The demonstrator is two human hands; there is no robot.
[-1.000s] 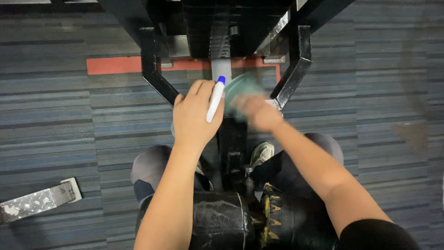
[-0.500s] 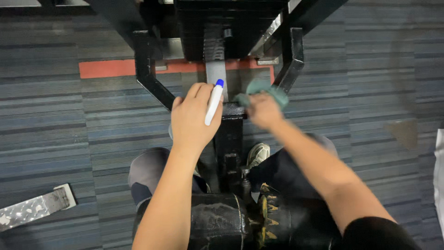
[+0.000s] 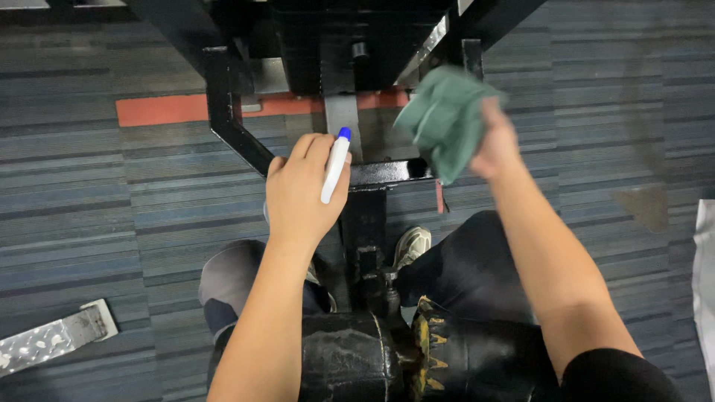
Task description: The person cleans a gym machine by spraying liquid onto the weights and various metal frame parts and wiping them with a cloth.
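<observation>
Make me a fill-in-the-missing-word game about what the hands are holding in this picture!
1. The right hand grips a crumpled ____ cloth.
2. The left hand holds a white spray bottle with a ____ tip.
3. On the striped carpet under the black machine frame lies an ____ strip.
4. The cloth is in front of the frame's ____ arm, as the person sees it.

Missing words: green; blue; orange; right

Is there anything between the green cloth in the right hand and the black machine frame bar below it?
Nothing visible. The right hand holds the green cloth raised above the black frame bar, with only open space between them.
</observation>
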